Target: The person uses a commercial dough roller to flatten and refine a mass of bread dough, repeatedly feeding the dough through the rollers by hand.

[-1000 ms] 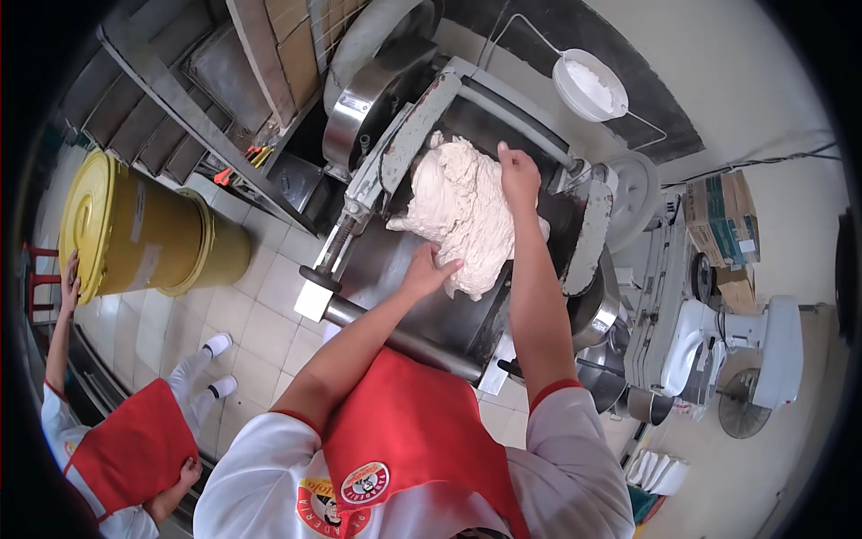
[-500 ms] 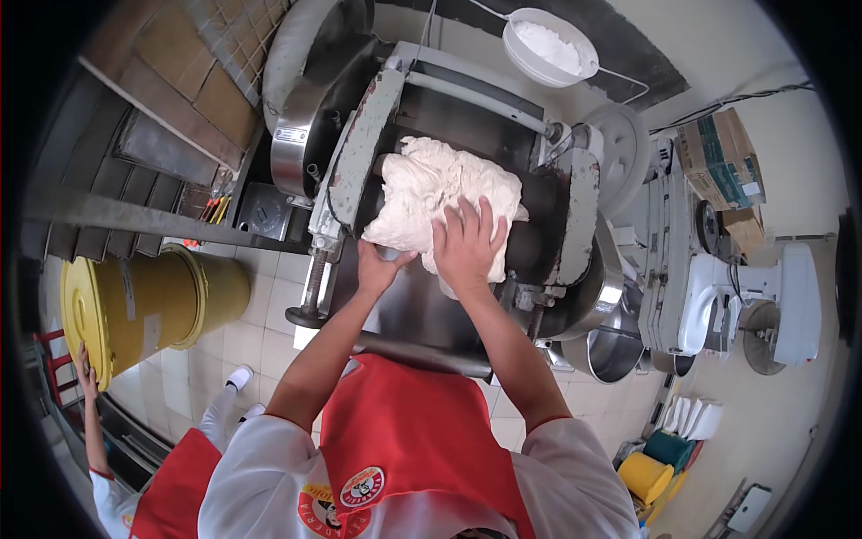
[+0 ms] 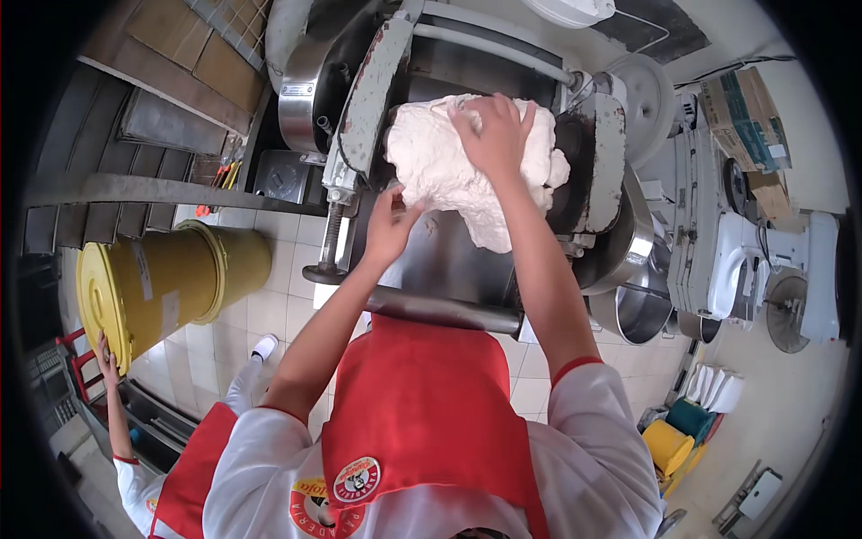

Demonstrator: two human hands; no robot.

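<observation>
A large, pale, lumpy mass of dough (image 3: pixel 440 157) lies across the rollers of a dough sheeter (image 3: pixel 449 256), its lower flap hanging onto the metal slope nearer me. My right hand (image 3: pixel 492 133) rests on the far upper part of the dough with the fingers spread. At the dough's near left edge is my left hand (image 3: pixel 392 225), its thumb and fingers apart, the fingertips at or just touching the edge. The rollers under the dough are mostly hidden.
Worn side guards (image 3: pixel 603 166) flank the rollers. A threaded screw with a knob (image 3: pixel 325 273) stands at the near left. Steel bowls (image 3: pixel 633 310) are at the right. Further left, a co-worker's hand (image 3: pixel 106 357) touches a yellow bin (image 3: pixel 135 296). A white bowl (image 3: pixel 570 9) is at the top.
My right hand has moved from the dough's near side to its far top. The dough lies differently, with a flap hanging toward me. My left hand stays near the left edge, and the view has shifted.
</observation>
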